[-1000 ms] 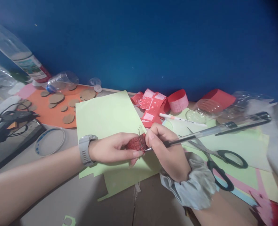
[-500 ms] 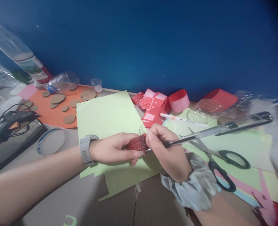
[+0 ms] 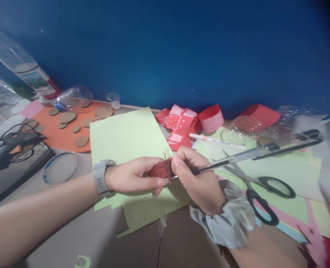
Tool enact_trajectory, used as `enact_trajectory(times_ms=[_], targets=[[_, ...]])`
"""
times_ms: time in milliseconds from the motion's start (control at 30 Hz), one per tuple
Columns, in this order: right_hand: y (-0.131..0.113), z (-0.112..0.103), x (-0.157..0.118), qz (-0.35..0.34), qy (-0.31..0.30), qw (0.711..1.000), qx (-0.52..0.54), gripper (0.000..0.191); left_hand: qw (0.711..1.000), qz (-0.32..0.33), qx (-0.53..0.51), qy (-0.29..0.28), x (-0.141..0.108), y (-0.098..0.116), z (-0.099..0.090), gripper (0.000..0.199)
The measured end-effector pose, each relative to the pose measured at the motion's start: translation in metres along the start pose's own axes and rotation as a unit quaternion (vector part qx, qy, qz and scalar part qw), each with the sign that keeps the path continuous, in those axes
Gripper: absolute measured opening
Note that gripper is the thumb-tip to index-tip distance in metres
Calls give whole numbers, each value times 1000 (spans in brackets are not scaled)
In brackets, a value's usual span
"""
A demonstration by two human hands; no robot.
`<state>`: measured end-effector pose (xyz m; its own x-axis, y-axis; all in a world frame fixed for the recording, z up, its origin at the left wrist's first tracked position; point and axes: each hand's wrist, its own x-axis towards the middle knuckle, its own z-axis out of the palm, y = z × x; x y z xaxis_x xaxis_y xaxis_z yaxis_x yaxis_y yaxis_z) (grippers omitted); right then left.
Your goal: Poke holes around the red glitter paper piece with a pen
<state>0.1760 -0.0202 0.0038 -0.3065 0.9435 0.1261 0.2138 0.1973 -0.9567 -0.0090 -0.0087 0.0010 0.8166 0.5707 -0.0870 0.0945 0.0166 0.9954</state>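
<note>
My left hand (image 3: 138, 175), with a grey watch on its wrist, is closed round a small red and black checked piece (image 3: 160, 170). My right hand (image 3: 196, 178), with a grey scrunchie at the wrist, grips a clear pen (image 3: 237, 157) between thumb and fingers. The pen's tip touches or nearly touches the right edge of the checked piece. Both hands are over a light green sheet (image 3: 125, 134), and their fingertips almost meet.
Open scissors (image 3: 250, 178) and a white marker (image 3: 215, 141) lie on papers at the right. Red paper pieces (image 3: 181, 124) are at the back. Cardboard discs (image 3: 67, 117) rest on orange paper at left, near a tilted bottle (image 3: 28, 70) and a tape ring (image 3: 60, 168).
The view has shifted slightly, so everything appears a little further left. The pen's far end has moved slightly up; both hands keep their holds.
</note>
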Motion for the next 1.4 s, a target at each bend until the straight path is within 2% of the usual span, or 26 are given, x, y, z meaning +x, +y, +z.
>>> enact_trajectory(times_ms=[1000,1133,1400], targets=[[1,-1,0,7,8,1000,-11,25,1000,4,-16,-1,0,0,1,17],[-3,-1,-1,-5,25,1000,14,26,1000,2,5,0,0,1,2,15],[-2,-1,-1,-1,18,1000,-16,26,999,1,54,3,-1,0,1,17]])
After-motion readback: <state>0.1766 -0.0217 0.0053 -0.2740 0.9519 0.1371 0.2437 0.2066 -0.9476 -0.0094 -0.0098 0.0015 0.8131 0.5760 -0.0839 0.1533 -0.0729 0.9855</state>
